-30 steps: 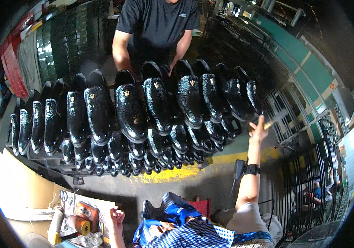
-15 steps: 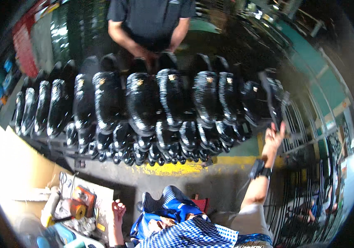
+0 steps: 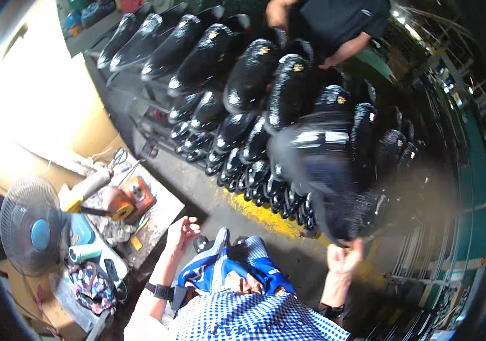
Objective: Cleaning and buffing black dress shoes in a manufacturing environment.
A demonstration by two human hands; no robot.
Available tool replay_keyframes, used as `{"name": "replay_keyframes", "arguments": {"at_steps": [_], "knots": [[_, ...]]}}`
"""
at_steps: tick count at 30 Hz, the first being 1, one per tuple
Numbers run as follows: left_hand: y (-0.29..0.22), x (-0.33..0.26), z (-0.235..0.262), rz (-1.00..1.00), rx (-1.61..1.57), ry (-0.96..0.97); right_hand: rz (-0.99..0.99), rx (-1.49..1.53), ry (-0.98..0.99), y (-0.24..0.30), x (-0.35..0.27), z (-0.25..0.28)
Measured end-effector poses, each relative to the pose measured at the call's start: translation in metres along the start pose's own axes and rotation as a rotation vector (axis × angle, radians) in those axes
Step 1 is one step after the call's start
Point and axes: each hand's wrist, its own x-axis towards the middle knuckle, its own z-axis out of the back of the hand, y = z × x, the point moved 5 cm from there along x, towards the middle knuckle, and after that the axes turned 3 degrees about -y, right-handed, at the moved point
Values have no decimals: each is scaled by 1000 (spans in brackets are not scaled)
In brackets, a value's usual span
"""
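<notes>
A glossy black shoe (image 3: pixel 325 182), smeared by motion, is gripped at its near end by my right hand (image 3: pixel 344 257). The fingers are closed on its edge, and its far part overlaps the shoes on the rack behind. My left hand (image 3: pixel 183 232) hangs beside the workbench corner, fingers loosely bent and apart, holding nothing. Beyond my hands, rows of similar shiny black shoes (image 3: pixel 200 59) stand on a tiered rack (image 3: pixel 141 111), several with a small gold ornament.
On the left, a cluttered workbench (image 3: pixel 166 213) carries an orange-and-black tool (image 3: pixel 135 199) and a green cylinder (image 3: pixel 84 252). A fan (image 3: pixel 33 227) stands beside it. Behind the rack is another person in a black shirt (image 3: pixel 342 23). Yellow paint (image 3: pixel 263 215) marks the floor.
My view has turned left, bringing the workbench and fan further in. My right hand has come away from the rack's right end toward me, with the shoe. My left hand has risen.
</notes>
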Motion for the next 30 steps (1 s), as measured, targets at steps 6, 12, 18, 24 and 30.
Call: {"name": "replay_keyframes", "arguments": {"at_steps": [6,12,18,24,30], "knots": [[-30,-11,13,-61,-130,102,-600,-375,-108,-134,-1,-32],[-55,-24,34,-72,-273,101,-758,-558,-67,-179,-7,-40],[-51,-35,51,-55,-563,23,-737,-851,149,-195,4,-68],[-65,-34,63,-76,-596,69,-440,-999,448,-208,15,-68],[-88,-43,56,-215,-364,98,-481,-969,503,-214,18,-64]]}}
